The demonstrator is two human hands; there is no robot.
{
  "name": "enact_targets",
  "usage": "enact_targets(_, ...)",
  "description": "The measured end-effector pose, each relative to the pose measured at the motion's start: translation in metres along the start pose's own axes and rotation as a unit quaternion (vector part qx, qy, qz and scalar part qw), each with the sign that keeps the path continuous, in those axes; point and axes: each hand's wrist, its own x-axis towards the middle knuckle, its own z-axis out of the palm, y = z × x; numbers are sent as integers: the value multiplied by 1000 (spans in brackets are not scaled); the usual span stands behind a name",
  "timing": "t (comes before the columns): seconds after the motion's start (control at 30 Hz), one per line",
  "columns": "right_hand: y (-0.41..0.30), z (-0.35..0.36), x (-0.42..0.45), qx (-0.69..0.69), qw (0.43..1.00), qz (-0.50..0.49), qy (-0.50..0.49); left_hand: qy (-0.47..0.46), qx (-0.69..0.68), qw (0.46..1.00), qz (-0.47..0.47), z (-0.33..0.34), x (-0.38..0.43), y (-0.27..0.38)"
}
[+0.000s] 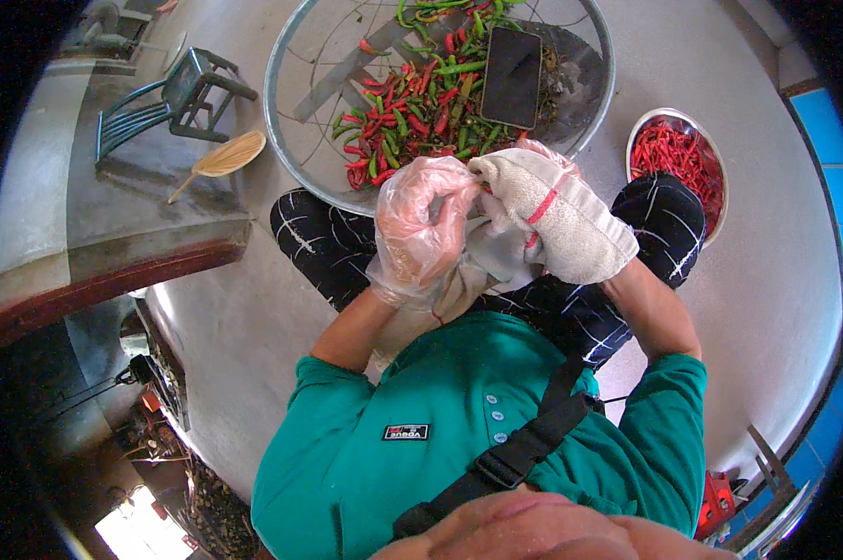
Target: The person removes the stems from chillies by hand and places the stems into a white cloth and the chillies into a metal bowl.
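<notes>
My left hand (421, 224), in a clear plastic glove, has thumb and fingertips pinched together against the edge of a white cloth with red stripes (568, 210). A small bit of red shows at the fingertips, too small to name. The cloth wraps over my right hand (554, 155) and wrist; only part of that gloved hand shows behind it, gripping the cloth. More pale cloth (456, 290) lies on my lap. Just beyond my hands is a wide round tray with a metal rim (273, 105), holding red and green chili peppers (421, 119).
A dark smartphone (511, 77) lies on the chilies. At right, a metal bowl (716, 150) of red chilies stands by my knee. A woven hand fan (229, 155) and a small chair (183, 91) are at left, near a red-edged step (127, 285). A red plastic object (715, 504) is at lower right.
</notes>
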Motion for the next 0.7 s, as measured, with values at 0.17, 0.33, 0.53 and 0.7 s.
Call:
enact_targets(0.17,9,-14,-2,27,999,-10,-45,63,-210,955,-200,-18,0,-8)
enact_targets(0.33,10,11,-6,161,978,119,-65,51,-236,958,-157,-8,-4,-5)
enact_targets(0.53,-7,-7,4,32,996,51,-72,21,-340,884,-321,-12,-2,1)
enact_targets(0.7,-10,-7,3,83,991,67,-75,-11,-482,797,-362,-19,3,-22)
